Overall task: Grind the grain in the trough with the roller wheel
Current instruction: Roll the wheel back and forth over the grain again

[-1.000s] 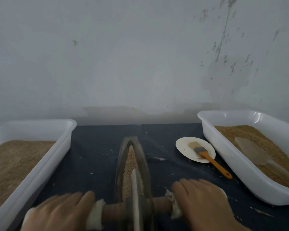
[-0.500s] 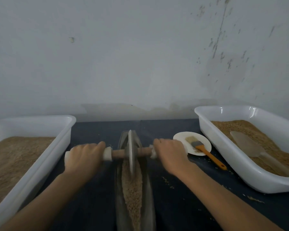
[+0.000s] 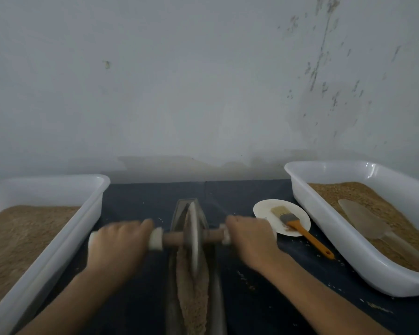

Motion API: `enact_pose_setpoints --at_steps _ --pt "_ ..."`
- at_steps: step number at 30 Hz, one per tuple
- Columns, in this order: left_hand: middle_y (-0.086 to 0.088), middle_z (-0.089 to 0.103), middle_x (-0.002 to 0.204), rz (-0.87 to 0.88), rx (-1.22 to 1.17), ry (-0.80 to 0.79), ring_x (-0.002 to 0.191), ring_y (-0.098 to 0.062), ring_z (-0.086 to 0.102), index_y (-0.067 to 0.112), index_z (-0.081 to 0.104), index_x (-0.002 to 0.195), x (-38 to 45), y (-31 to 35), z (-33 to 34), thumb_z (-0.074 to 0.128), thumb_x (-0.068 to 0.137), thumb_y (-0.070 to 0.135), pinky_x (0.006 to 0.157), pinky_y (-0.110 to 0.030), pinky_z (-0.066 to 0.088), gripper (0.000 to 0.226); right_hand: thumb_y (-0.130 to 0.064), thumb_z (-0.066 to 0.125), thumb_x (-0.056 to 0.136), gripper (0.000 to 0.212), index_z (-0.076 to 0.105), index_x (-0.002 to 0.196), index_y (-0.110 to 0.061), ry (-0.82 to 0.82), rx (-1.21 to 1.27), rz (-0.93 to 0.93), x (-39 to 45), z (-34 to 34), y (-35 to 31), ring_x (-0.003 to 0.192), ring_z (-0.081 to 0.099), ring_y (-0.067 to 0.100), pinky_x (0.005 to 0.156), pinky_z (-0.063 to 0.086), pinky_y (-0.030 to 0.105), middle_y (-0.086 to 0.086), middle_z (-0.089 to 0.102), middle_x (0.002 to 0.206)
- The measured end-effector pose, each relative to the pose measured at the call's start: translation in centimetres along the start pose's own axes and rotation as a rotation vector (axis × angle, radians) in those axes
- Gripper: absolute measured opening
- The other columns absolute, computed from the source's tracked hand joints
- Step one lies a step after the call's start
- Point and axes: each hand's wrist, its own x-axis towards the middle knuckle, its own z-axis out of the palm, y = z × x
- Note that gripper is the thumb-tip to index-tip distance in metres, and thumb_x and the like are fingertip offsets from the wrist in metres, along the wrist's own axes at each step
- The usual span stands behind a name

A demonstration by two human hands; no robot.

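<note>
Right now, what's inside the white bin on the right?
The right bin holds brown grain with a pale scoop lying on top. Its bottom is covered.

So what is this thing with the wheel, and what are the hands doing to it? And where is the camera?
The camera sits on the person's head, looking down at their two hands. The left hand and right hand each grip one end of a wooden handle that runs through a metal wheel. The wheel stands in a long narrow trough full of grain, near its far end, and crushes the grain. On the dark table are two white tubs, the left tub and the right tub, both holding brown grain. The right tub has a scoop in it. Between trough and right tub, a small plate holds a brush with an orange handle.
</note>
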Motion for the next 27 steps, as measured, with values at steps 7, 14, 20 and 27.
enact_pose_setpoints --at_steps 7,14,20,27 --pt "0.012 0.056 0.077 -0.030 -0.056 -0.025 0.069 -0.008 0.056 0.035 0.040 0.085 1.2 0.4 -1.1 0.069 0.078 0.044 0.059 -0.025 0.031 0.031 -0.030 0.056 0.090 0.016 0.050 0.103 -0.021 0.020 0.011 0.008 0.8 0.2 0.0 0.089 0.062 0.023 0.069 0.044 0.035 -0.001 0.064 0.103" --pt "0.017 0.057 0.056 0.255 -0.281 0.067 0.048 -0.007 0.061 0.035 0.065 0.066 -8.3 -0.3 -4.1 0.074 0.047 0.049 0.045 -0.026 0.051 0.025 -0.023 0.086 0.037 0.035 0.060 0.061 -0.023 0.188 0.002 -0.215 -10.4 -4.6 -1.0 0.041 0.049 0.012 0.038 0.044 0.026 -0.002 0.052 0.051" --pt "0.020 0.049 0.079 0.083 -0.152 -0.176 0.071 0.002 0.046 0.042 0.037 0.087 -4.9 0.0 -1.5 0.064 0.078 0.053 0.064 -0.019 0.034 0.030 -0.022 0.086 0.050 0.037 0.060 0.075 -0.020 0.051 -0.073 -0.133 -5.6 -2.9 -1.7 0.055 0.058 0.017 0.048 0.043 0.030 -0.002 0.060 0.067" --pt "0.006 0.060 0.075 -0.124 -0.121 -0.073 0.070 -0.021 0.062 0.028 0.047 0.085 4.5 -1.0 2.8 0.057 0.086 0.037 0.060 -0.032 0.047 0.014 -0.022 0.071 0.078 0.022 0.057 0.093 -0.017 0.129 -0.206 -0.078 5.9 -0.5 -1.0 0.072 0.065 0.024 0.054 0.035 0.031 0.002 0.068 0.086"
